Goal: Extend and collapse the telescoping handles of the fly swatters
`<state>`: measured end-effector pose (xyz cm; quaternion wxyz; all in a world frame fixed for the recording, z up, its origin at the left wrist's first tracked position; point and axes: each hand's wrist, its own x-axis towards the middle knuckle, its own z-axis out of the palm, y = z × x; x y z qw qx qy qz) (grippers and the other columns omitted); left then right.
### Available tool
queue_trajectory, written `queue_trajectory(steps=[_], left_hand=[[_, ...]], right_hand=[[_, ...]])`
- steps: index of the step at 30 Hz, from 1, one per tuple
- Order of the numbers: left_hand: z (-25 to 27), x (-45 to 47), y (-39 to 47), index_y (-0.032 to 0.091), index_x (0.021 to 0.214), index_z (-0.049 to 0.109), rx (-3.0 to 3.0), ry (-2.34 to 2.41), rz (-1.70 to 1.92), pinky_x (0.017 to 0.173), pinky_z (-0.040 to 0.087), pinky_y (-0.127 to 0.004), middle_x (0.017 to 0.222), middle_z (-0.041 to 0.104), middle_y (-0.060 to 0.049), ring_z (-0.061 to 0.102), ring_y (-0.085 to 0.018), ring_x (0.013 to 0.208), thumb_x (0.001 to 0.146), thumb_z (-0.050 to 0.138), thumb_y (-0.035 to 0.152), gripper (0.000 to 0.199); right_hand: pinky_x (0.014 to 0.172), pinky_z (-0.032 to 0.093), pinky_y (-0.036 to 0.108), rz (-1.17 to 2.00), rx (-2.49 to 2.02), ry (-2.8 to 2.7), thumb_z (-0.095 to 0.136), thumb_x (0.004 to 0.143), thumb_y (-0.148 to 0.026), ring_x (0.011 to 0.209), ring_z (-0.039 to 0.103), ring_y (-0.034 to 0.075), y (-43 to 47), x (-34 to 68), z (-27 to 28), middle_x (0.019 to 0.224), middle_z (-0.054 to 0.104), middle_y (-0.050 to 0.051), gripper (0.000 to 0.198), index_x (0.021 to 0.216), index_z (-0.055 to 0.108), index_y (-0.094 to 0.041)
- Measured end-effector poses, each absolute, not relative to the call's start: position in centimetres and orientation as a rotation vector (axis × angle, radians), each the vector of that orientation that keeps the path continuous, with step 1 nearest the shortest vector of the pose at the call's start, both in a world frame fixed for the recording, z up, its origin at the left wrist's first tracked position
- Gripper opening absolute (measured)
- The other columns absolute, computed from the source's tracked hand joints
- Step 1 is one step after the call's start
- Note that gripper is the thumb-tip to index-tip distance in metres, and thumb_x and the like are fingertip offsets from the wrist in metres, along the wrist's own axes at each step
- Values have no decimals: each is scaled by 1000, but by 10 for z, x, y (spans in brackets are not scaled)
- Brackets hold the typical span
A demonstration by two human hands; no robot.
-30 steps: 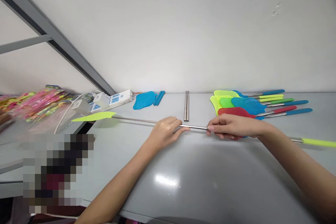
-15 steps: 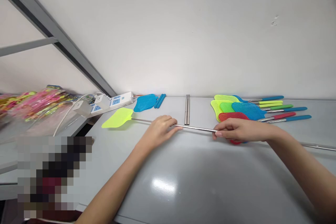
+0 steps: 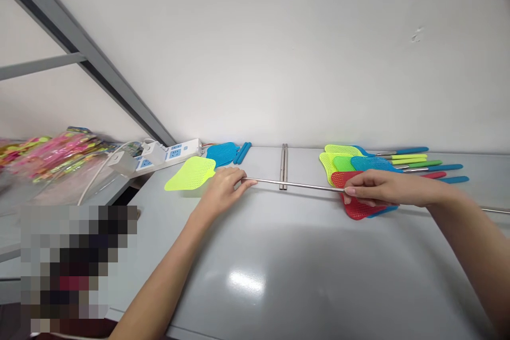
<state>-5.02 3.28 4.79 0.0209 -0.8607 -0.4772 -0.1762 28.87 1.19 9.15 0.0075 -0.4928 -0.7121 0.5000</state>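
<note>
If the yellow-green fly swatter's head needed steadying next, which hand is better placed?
Probably the left hand: it grips the metal rod close to the yellow-green head, while the right hand holds the rod farther along, by a red swatter head.

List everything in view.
Held swatter: one, yellow-green, silver shaft, centre
Swatter pile: several, yellow, green, blue, red, right
Swatter head: at least one, blue, left rear
Short tubes: two, blue, beside it
Metal rods: two, silver, rear centre
Power strip: one, white, left rear
Plugs: two, white, on it
Cable: at least one, white, left
Bagged goods: many, pink and yellow, left
Frame: one, grey, upper left
Wall: one, white, behind
Table: at least one, grey, beneath
Pixelated patch: one, dark, lower left
Left hand: one, bare, on shaft
Right hand: one, bare, on shaft
</note>
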Motion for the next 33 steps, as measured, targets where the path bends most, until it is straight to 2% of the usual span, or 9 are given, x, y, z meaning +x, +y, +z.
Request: queue_trajectory(steps=[10,14,18,27,33], left_hand=[[37,-19,10,17,64,50,-2799,-1344,-473,48,28,-22,59,54,1,49,-10,52,84,35,42,35],[36,-12,2,17,62,49,-2777,-1266,-513,47,26,-23,56,53,1,49,-10,51,84,36,43,36],[31,-3,-6,17,63,48,-2792,-1214,-474,45,24,-24,55,53,1,49,-11,50,84,35,42,35],[27,6,-16,17,59,43,-2789,-1206,-487,44,23,-25,54,52,2,46,-10,47,84,36,41,35],[25,10,-20,17,57,43,-2762,-1225,-517,43,23,-25,51,50,2,45,-11,46,84,36,41,37]], right_hand=[[46,29,19,1629,-1538,-2282,44,75,-51,54,38,10,1,260,95,61,43,-2,34,76,58,-21],[40,23,19,1756,-1397,-2290,42,77,-50,47,31,8,-1,249,89,54,34,-4,34,76,56,-20],[41,26,18,1872,-1362,-2256,39,79,-48,48,34,8,-4,240,83,56,36,-3,34,76,55,-18],[42,29,17,1873,-1371,-2227,37,80,-50,48,35,7,-7,232,76,58,39,-3,37,78,56,-18],[39,24,16,1891,-1377,-2145,39,79,-51,45,32,6,-7,224,66,56,38,-4,37,73,56,-17]])
